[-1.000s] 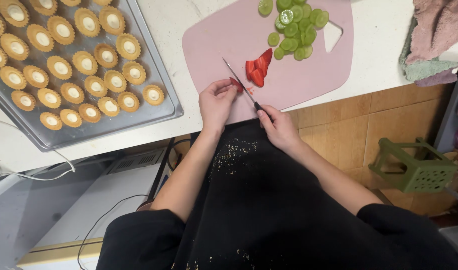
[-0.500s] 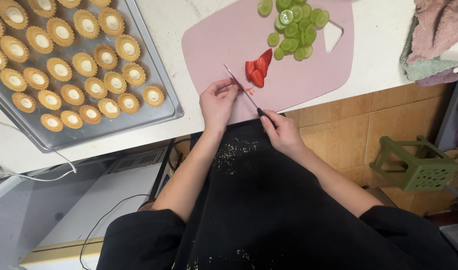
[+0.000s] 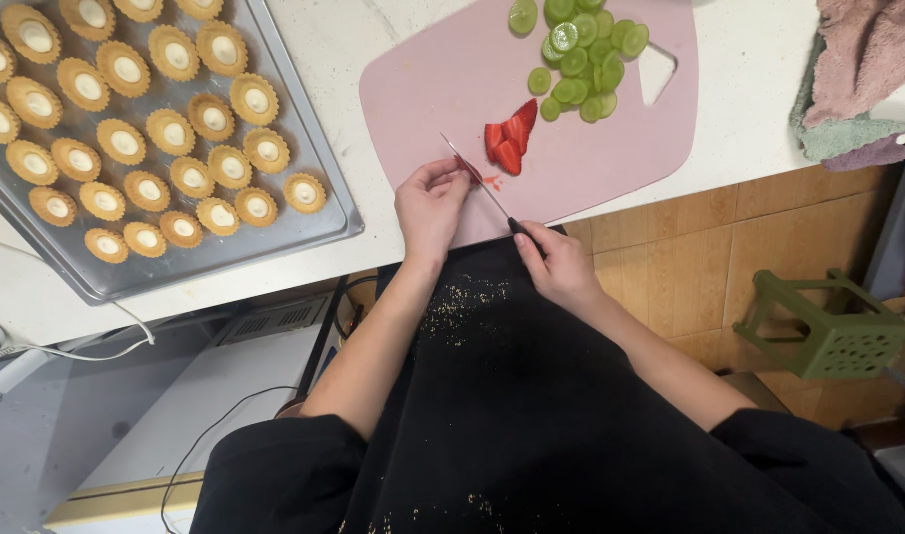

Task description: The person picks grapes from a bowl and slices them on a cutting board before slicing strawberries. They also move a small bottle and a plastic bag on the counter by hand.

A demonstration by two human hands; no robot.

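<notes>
A pink cutting board (image 3: 581,148) lies on the white counter. My left hand (image 3: 428,208) pinches a small red strawberry piece (image 3: 469,168) at the board's near edge. My right hand (image 3: 561,262) grips the black handle of a thin knife (image 3: 477,178), its blade resting against that piece. Several cut strawberry slices (image 3: 510,138) lie just beyond the blade. A heap of green grape slices (image 3: 581,54) sits at the far side of the board.
A metal baking tray (image 3: 314,213) with several small filled tart shells (image 3: 126,143) lies to the left. Folded cloths (image 3: 862,74) lie at the right. A green basket (image 3: 828,326) stands on the floor. A white cable (image 3: 86,348) runs below the tray.
My hands have barely shifted. The knife blade stays against the strawberry piece held by my left fingers, and my right hand has drawn slightly toward me.
</notes>
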